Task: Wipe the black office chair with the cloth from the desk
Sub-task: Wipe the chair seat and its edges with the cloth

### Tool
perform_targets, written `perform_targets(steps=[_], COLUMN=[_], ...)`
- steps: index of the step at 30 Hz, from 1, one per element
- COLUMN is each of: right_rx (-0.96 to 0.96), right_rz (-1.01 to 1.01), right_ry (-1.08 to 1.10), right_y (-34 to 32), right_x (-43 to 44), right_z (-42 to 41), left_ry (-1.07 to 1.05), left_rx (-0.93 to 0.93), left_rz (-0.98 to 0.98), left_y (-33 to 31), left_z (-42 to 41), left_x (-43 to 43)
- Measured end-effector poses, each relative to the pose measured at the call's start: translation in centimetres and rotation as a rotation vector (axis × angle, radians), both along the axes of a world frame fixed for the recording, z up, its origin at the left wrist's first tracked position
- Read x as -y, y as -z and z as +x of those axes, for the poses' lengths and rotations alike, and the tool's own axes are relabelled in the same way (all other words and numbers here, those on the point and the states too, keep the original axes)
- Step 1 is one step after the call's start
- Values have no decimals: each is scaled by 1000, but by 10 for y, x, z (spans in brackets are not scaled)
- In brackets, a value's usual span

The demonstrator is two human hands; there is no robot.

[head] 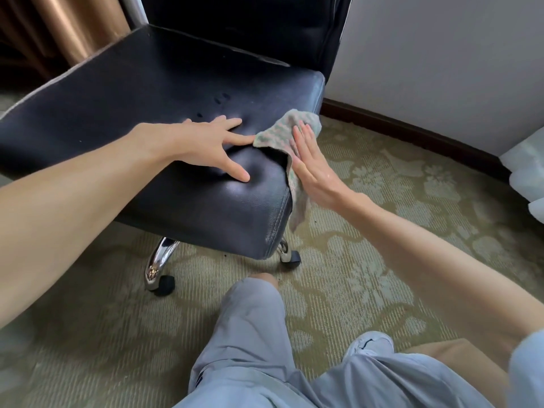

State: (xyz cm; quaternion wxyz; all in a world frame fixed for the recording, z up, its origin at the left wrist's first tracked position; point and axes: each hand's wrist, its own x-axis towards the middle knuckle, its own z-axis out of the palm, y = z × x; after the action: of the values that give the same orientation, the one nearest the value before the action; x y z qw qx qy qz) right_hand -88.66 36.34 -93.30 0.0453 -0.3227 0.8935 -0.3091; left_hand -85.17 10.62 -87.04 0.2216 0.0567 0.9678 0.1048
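On the right-hand edge of the black padded leather office chair seat (132,92), a pale green-and-pink checked cloth (278,135) lies draped over the corner, part on top and part hanging down the side. The person's right hand (312,169) presses flat against it, fingers straight and together, palm holding the fabric to the cushion's side rather than clasping it. The left hand (206,148) rests spread on the seat top, fingers splayed and open, one fingertip touching the cloth's near edge. Chrome legs with black castors (163,282) stand on the green floral-patterned carpet (382,201). Light grey-blue trousers (250,334) show below.
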Motion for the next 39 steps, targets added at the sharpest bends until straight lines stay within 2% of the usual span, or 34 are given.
perform_targets(steps=[3, 9, 15, 17, 20, 22, 28, 31, 35, 39], right_rx=[-20, -313, -368, -346, -69, -2, -368, -452, -475, -400], right_rz=[-11, 72, 58, 13, -124, -136, 18, 53, 23, -95], right_ry=[-22, -212, -235, -187, 25, 86, -148, -208, -252, -168], right_y=[6, 31, 30, 29, 15, 9, 36, 44, 41, 37], right_x=[4, 1, 5, 6, 13, 15, 9, 4, 2, 4], right_z=[23, 105, 101, 90, 61, 51, 115, 125, 111, 100], left_ry=[-10, 4, 19, 13, -4, -27, -58, -44, -15, -38], left_rx=[-3, -11, -16, -12, 23, 30, 17, -1, -11, 3], left_rz=[3, -29, -59, -35, -1, 9, 14, 8, -17, -28], left_y=[0, -3, -3, -2, -3, -5, -7, -6, -4, -4], left_z=[1, 6, 7, 6, 4, 3, 0, 1, 1, 0], left_x=[1, -1, -1, 0, 0, -1, -6, -6, -5, -11])
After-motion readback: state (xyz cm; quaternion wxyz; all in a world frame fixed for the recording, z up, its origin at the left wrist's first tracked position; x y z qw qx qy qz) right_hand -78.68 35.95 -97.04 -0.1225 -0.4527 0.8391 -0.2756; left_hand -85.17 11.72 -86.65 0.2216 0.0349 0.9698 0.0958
